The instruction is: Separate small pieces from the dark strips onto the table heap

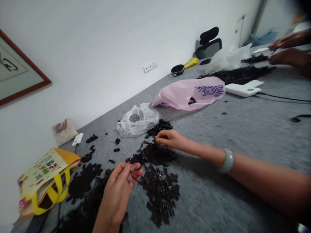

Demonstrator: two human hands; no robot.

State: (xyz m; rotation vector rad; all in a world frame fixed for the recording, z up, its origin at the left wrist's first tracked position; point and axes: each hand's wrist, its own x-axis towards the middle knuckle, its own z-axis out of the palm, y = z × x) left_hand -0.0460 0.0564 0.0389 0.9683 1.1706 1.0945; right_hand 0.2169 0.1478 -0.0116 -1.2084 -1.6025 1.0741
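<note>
My left hand (123, 178) is closed in a pinch on a small dark plastic piece (131, 160) whose exact shape is blurred. To its right, my right hand (168, 139), with a pale bangle (227, 160) on the wrist, reaches over a heap of thin black strips (157, 154). Its fingers are pinched on a black strip at the heap's far edge. Small shiny dark rectangular pieces (160, 191) lie spread just below the heap. Behind my right hand is a pile of small round black parts (161, 126).
A clear plastic bag (138, 123) and a pink bag (184, 94) lie further back. At left are black parts (85, 179) and a yellow-handled bag (48, 181). A white device (244, 89) trails a cable. A co-worker's hands (289, 51) are over black strips at far right.
</note>
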